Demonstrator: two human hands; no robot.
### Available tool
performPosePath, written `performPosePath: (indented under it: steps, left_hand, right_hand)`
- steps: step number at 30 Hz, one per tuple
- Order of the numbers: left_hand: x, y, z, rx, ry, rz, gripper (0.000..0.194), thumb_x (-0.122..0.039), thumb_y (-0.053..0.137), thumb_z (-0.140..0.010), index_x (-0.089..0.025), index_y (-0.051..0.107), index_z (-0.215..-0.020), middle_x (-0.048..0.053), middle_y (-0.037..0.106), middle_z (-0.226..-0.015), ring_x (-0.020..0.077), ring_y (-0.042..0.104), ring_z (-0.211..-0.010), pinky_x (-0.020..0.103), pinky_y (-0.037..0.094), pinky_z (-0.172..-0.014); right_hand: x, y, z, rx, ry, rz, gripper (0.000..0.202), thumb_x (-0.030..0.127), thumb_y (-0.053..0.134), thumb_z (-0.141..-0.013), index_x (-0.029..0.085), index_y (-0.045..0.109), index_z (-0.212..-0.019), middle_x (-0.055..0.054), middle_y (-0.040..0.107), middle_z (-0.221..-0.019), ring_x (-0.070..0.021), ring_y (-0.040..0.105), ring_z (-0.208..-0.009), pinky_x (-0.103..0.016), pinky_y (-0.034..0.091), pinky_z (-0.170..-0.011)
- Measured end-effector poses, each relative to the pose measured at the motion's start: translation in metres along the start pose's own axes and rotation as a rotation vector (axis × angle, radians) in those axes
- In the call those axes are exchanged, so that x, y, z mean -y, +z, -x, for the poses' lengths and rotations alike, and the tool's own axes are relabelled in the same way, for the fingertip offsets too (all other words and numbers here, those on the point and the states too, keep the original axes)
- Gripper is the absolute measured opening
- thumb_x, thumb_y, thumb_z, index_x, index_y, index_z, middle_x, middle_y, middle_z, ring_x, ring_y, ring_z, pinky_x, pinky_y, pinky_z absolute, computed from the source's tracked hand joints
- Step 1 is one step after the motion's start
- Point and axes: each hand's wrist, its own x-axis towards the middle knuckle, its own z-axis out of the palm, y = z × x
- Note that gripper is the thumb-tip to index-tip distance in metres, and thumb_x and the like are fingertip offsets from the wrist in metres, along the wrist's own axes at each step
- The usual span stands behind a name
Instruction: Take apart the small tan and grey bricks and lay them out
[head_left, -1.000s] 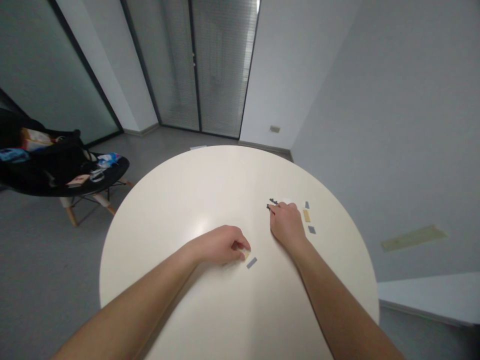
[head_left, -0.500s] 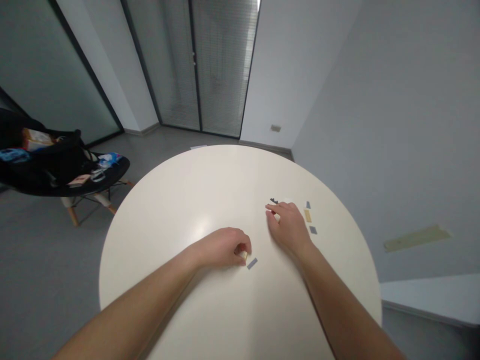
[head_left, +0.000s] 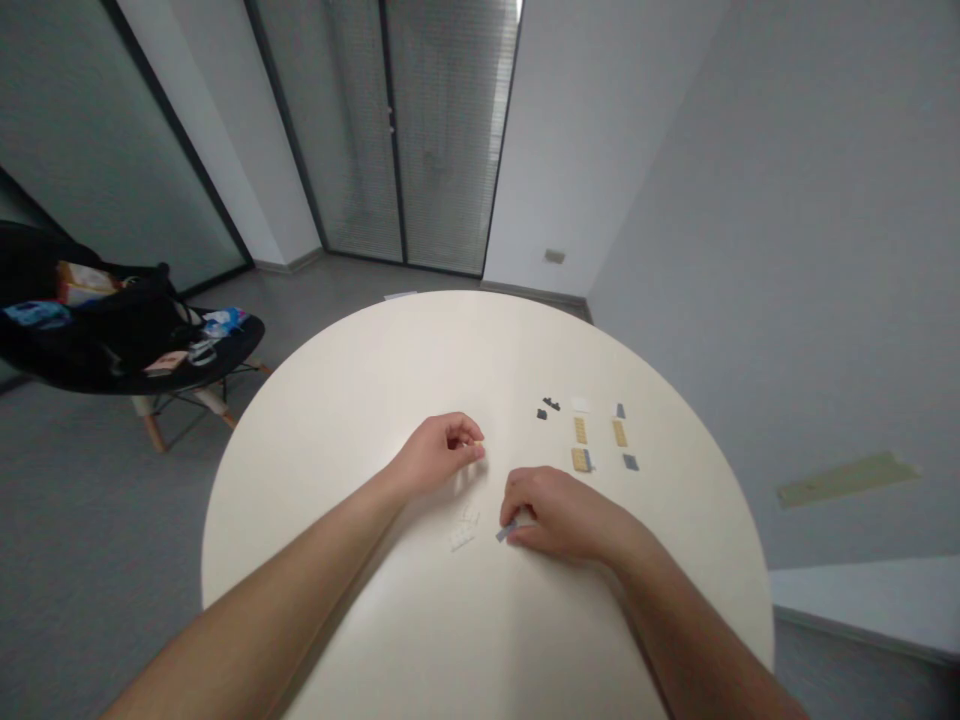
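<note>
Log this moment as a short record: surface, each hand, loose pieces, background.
surface: round cream table
left hand: raised slightly, fingertips pinch a small tan piece
right hand: on the table, fingertips on a flat grey piece
loose pieces: white bits between the hands; tan plates, small grey pieces and dark bits further right
background: black chair piled with items, glass doors

Small flat grey rectangular plastic piece [head_left: 507,532]: lies flat on the table, long axis skewed, far end under the fingertips of the right hand [head_left: 559,515]. Small tan plastic piece [head_left: 478,445]: pinched at the fingertips of the left hand [head_left: 439,455], mostly hidden; shape unclear.
</note>
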Motion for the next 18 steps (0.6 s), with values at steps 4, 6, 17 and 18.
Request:
performPosePath:
  steps: [4, 6, 17, 18]
  left_hand:
    - [0.0, 0.0, -0.002, -0.053, -0.044, 0.091, 0.016, -0.025, 0.069, -0.072, -0.015, 0.06, -0.08, -0.003, 0.056, -0.065, 0.0079, 0.049, -0.056, 0.021, 0.036, -0.055]
    - [-0.002, 0.0, -0.002, -0.061, -0.052, 0.112, 0.017, -0.025, 0.069, -0.071, -0.014, 0.059, -0.08, -0.003, 0.056, -0.064, 0.0077, 0.049, -0.056, 0.02, 0.036, -0.055]
    - [-0.003, 0.0, 0.0, -0.04, -0.065, 0.108, 0.018, -0.028, 0.069, -0.072, -0.016, 0.058, -0.079, -0.005, 0.051, -0.058, 0.0071, 0.044, -0.051, 0.02, 0.032, -0.052]
    - [-0.002, 0.0, 0.0, -0.036, -0.063, 0.107, 0.018, -0.029, 0.069, -0.072, -0.016, 0.058, -0.079, -0.005, 0.051, -0.058, 0.0072, 0.044, -0.051, 0.02, 0.032, -0.052]
  right_hand:
    - [0.002, 0.004, -0.002, 0.02, -0.008, 0.011, 0.011, 0.017, 0.063, -0.07, 0.021, 0.072, -0.074, -0.001, 0.068, -0.078, -0.0125, 0.057, -0.07, -0.022, 0.039, -0.064]
    - [0.005, 0.004, -0.001, 0.011, 0.008, 0.028, 0.011, 0.016, 0.061, -0.069, 0.02, 0.071, -0.072, -0.001, 0.068, -0.075, -0.0121, 0.056, -0.067, -0.021, 0.038, -0.061]
    - [0.003, 0.0, -0.003, -0.179, 0.07, -0.068, 0.017, 0.01, 0.055, -0.07, 0.019, 0.07, -0.073, 0.0, 0.068, -0.067, -0.0095, 0.055, -0.059, -0.02, 0.038, -0.059]
    - [-0.001, -0.001, -0.004, -0.233, 0.09, -0.08, 0.017, 0.012, 0.055, -0.072, 0.019, 0.07, -0.075, 0.0, 0.068, -0.068, -0.0098, 0.056, -0.06, -0.02, 0.039, -0.06]
